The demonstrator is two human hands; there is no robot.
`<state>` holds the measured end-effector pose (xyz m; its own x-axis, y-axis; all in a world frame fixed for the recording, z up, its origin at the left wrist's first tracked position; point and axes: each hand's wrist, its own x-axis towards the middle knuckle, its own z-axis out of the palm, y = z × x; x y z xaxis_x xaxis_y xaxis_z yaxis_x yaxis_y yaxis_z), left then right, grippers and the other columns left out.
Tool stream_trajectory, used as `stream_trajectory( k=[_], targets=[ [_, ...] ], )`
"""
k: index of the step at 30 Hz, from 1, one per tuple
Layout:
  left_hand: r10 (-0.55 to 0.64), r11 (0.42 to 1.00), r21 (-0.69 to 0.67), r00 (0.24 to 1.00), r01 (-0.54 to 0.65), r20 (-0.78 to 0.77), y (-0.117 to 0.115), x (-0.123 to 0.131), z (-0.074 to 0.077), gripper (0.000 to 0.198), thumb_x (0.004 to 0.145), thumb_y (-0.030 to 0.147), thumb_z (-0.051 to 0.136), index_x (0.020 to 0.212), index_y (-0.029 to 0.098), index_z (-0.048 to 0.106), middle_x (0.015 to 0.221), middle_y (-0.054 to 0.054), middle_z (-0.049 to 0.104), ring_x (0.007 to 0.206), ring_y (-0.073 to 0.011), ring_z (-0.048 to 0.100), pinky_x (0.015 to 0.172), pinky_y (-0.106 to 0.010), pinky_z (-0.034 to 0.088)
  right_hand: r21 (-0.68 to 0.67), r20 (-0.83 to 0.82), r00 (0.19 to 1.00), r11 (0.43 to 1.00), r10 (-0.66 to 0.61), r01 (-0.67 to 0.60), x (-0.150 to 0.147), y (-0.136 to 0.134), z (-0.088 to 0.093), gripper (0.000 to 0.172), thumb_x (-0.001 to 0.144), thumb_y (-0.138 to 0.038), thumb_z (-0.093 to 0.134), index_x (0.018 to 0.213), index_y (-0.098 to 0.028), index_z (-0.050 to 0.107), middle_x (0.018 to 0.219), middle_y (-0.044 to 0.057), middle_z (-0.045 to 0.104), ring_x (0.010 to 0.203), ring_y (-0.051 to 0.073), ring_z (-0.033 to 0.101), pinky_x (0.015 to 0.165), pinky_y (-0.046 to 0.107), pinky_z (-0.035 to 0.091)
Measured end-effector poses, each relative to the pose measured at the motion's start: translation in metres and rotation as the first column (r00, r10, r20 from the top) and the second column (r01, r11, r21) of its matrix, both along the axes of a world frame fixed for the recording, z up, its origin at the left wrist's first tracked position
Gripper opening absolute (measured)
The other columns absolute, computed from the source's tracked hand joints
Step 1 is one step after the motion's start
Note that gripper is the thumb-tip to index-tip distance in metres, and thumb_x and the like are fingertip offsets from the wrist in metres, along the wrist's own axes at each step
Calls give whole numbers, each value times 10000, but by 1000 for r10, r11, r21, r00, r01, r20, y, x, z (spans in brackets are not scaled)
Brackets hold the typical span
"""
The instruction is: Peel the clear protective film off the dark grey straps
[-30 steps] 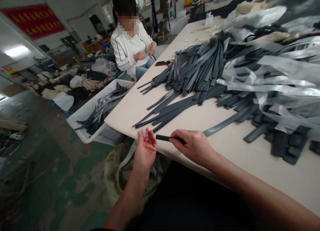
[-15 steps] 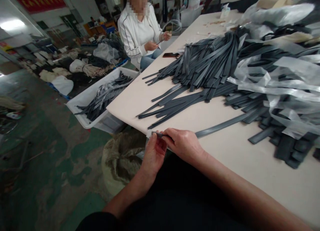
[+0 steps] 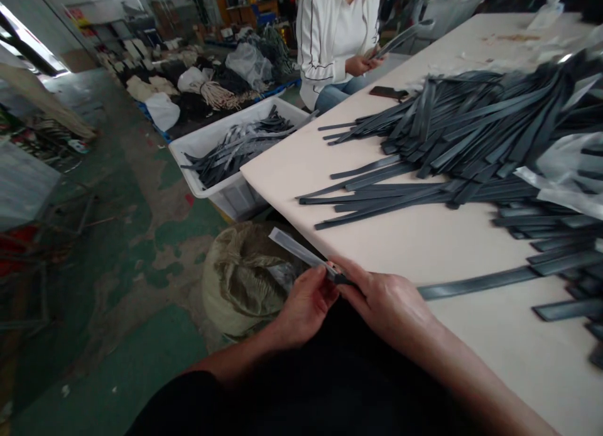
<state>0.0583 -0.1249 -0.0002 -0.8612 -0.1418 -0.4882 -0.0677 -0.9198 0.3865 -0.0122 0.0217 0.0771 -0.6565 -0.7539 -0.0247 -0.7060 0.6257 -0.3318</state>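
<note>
Close together at the table's front edge, both of my hands are closed on the end of a dark grey strap. My left hand pinches the tip between thumb and fingers. My right hand grips the strap just behind it, and the rest runs out to the right across the table. From the fingertips a pale translucent plastic strip sticks out toward the upper left. How the strip and strap meet is hidden by my fingers.
Heaps of dark straps cover the table, with clear plastic at right. A white bin of straps and an olive sack stand left of the table. Opposite, a person in white handles a strap.
The view has swung left, so table and straps sit further right. The pale strip now extends well beyond my fingers; before, only a small whitish bit showed there.
</note>
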Motion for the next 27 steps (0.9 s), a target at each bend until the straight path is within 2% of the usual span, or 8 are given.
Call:
stream_trajectory(
  k=[5, 7, 12, 15, 19, 21, 25, 27],
  targets=[
    [238, 971, -44, 966, -235, 99, -35, -5, 0, 183, 706, 235, 838, 832, 160, 728, 774, -15, 728, 699, -94, 663, 606, -172, 498, -175, 42, 999, 984, 27, -19, 14, 49, 22, 408, 946, -265, 467, 1350, -314, 489, 662, -68, 729, 494, 156, 687, 439, 220, 456],
    [201, 979, -36, 975, -199, 95, -33, -2, -2, 199, 692, 234, 848, 834, 160, 729, 779, -20, 730, 707, -101, 668, 616, -178, 504, -172, 28, 1000, 985, 9, -4, 22, 52, 25, 395, 947, -267, 451, 1334, -319, 513, 615, -68, 709, 442, 155, 660, 406, 225, 431],
    [-21, 999, 31, 1000, 20, 15, -2, 10, -3, 233, 734, 278, 822, 901, 141, 733, 836, -35, 733, 730, -100, 666, 661, -187, 522, -72, 156, 986, 995, -50, 62, 26, 12, 12, 421, 930, -248, 453, 1341, -299, 534, 809, -16, 770, 595, 186, 724, 478, 239, 490],
    [51, 998, 28, 998, -52, 45, -11, 10, -3, 184, 772, 245, 788, 907, 133, 731, 831, -39, 731, 725, -96, 665, 640, -175, 522, -117, 158, 986, 990, -56, 75, 27, 20, 14, 456, 912, -276, 490, 1368, -291, 510, 839, -3, 775, 645, 207, 737, 517, 257, 519],
    [151, 988, 26, 983, -155, 108, -29, 11, -1, 104, 799, 197, 754, 880, 137, 729, 789, -39, 725, 694, -98, 664, 605, -177, 526, -186, 127, 991, 980, -48, 71, 35, 53, 26, 428, 916, -299, 502, 1342, -321, 533, 689, -32, 747, 507, 183, 692, 432, 238, 468],
    [94, 994, 48, 990, -99, 102, -22, 14, -1, 117, 783, 196, 771, 875, 136, 730, 788, -38, 724, 692, -97, 663, 598, -172, 524, -156, 101, 993, 984, -65, 80, 38, 51, 25, 415, 908, -279, 500, 1317, -313, 560, 688, -28, 749, 490, 180, 684, 415, 235, 450],
    [-116, 991, 70, 993, 115, 17, 6, 19, -1, 211, 731, 235, 825, 889, 127, 735, 795, -29, 716, 687, -90, 652, 619, -174, 530, -73, 147, 984, 991, -102, 114, 33, 23, 8, 423, 906, -232, 487, 1321, -273, 558, 839, -1, 778, 664, 196, 741, 536, 244, 528],
    [-139, 990, 34, 990, 139, -15, 8, 17, -4, 248, 707, 241, 843, 893, 118, 736, 787, -24, 709, 683, -88, 646, 634, -179, 531, -60, 156, 980, 989, -125, 136, 32, 19, 2, 432, 904, -235, 496, 1333, -257, 543, 883, 12, 780, 721, 212, 750, 577, 264, 550]
  ],
)
